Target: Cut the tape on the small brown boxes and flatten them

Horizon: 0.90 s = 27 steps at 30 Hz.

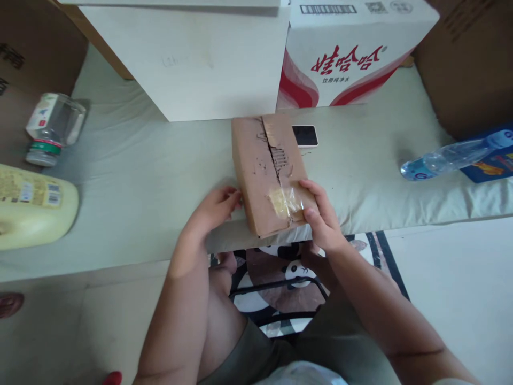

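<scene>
A brown cardboard box [260, 176] sits at a slant near the front edge of the cloth-covered surface. Dark marks run along its top seam, and clear, yellowish tape [286, 203] covers the near end. My right hand [324, 216] grips the near right corner, thumb on top and fingers along the side. Beside the box's left wall is my left hand [220, 207], fingers curled and thumb drawn close to them at the wall. What its fingertips pinch, if anything, is too small to make out. A phone [305, 136] lies just behind the box, on the right.
A tall white box [192, 64] and a red-and-white carton [340, 64] stand behind. To the left lie a clear bottle with a handle [56, 125] and a yellow jug [36, 208]. A water bottle [452, 155] leans on a blue box [491, 166] at right.
</scene>
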Motion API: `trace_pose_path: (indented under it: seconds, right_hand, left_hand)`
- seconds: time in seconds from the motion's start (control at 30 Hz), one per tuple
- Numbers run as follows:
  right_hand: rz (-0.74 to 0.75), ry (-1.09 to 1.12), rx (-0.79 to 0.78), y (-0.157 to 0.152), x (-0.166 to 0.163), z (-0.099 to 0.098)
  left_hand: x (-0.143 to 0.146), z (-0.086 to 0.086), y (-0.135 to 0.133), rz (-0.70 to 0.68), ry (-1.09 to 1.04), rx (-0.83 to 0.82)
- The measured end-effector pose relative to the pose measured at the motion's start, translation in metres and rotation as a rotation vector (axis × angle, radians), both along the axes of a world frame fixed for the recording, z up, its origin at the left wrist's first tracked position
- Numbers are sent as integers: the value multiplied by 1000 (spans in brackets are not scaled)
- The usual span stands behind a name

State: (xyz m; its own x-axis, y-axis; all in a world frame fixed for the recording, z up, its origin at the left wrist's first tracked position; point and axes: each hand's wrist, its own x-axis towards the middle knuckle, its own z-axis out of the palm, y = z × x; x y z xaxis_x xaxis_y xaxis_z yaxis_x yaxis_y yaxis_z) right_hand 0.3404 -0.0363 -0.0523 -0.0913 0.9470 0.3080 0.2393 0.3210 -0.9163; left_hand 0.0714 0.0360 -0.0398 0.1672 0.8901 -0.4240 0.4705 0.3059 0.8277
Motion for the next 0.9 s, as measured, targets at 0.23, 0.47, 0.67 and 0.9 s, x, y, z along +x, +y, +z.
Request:
trace_pose_path:
  seconds: [0.23, 0.47, 0.67, 0.9]
  right_hand:
    - [171, -33, -76, -1, -13, 9]
    - [162, 7, -95, 0, -18, 13]
    - [144, 40, -106, -1, -18, 10]
    - [164, 82, -104, -1, -17, 10]
  left_hand:
    - [-16, -13, 17, 586, -289, 623]
    - [-8, -12, 10, 280, -276, 693]
    - [-2, -2, 7, 309, -275, 704]
    - [-2, 4, 6, 313, -313, 635]
